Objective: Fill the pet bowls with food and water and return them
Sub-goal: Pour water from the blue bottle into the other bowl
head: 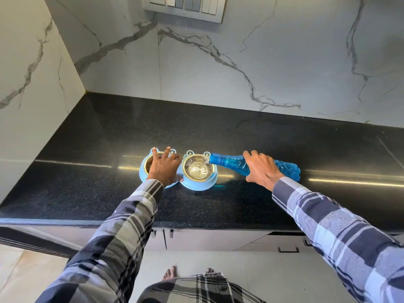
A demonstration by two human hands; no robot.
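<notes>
pet bowls: one light blue double feeder [197, 186] on the black countertop [87, 189], near the front edge, toward its left half.
bowl count: two steel bowls in it; the right bowl [197, 169] holds rippling water, the left bowl [150, 164] is mostly hidden under a hand.
bottle: one blue plastic bottle [229, 163], tipped on its side, mouth at the right bowl's 2 o'clock rim, water running in.
right hand [261, 169]: fingers wrapped round the bottle's middle, at 3 o'clock from the feeder.
left hand [165, 167]: fingers spread and straight, resting on the feeder over the left bowl, thumb on the bridge between the bowls.
edges: marble walls [262, 73] meet in a corner at 10 o'clock; bare counter runs wide to 3 o'clock and behind the feeder.
switch panel [183, 7]: one, at 12 o'clock on the wall.
</notes>
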